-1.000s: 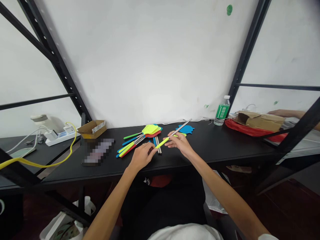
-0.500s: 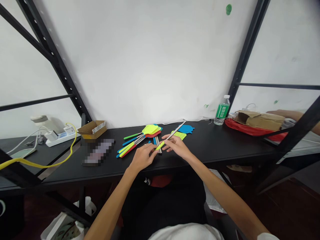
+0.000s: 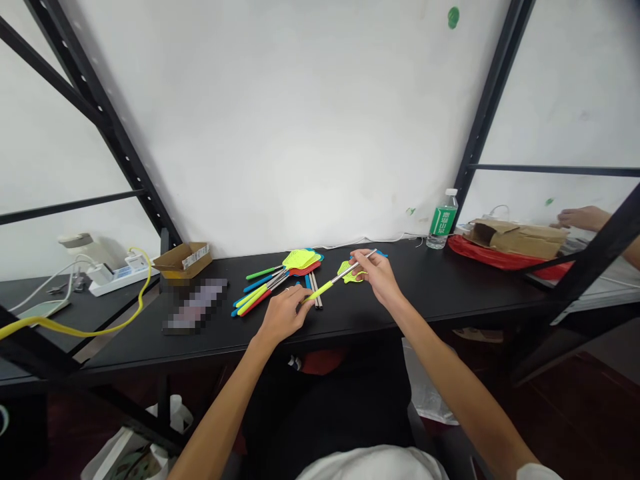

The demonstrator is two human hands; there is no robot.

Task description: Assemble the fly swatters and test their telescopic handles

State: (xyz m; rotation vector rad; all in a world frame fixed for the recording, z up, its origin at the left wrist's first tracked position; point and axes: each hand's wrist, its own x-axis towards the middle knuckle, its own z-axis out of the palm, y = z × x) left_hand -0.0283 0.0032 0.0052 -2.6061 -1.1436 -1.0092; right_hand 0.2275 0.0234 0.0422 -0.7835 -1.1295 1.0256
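Your right hand [image 3: 379, 277] is closed in a pinch on the bare metal shaft of a fly swatter [image 3: 320, 292], thumb and fingers wrapped around it. Your left hand [image 3: 283, 313] is curled, its fingertips [image 3: 305, 300] holding the near end of the swatter's handle lightly. The swatter is held across the space between your hands, its long axis running from near left to far right. The smooth lime-yellow plastic handle sits at the near-left end, and the thin steel shaft points far right, its tip just past your right hand.

Right under the shaft lies a lime-yellow mesh head [image 3: 349, 272] with a scalloped edge; from this angle, you can't quite tell whether it's joined to that shaft. A blue swatter head [image 3: 383, 253] lies mostly hidden behind your right hand.

Just left of your hands, a pile of swatters [image 3: 285, 278] rests on the black desk [image 3: 400, 320], with flat lime, red and blue heads at the far end and green, blue, yellow and red handles fanning toward the near left. Two thin metal rods [image 3: 315, 293] lie side by side between that pile and your left hand.

Farther off, a cardboard box [image 3: 183, 261] sits at the far left, and a water bottle [image 3: 443, 220] stands at the far right. Beyond the bottle, a brown paper bag [image 3: 517, 239] lies on red plastic [image 3: 500, 257], and another person's hand [image 3: 580, 217] is beyond it.
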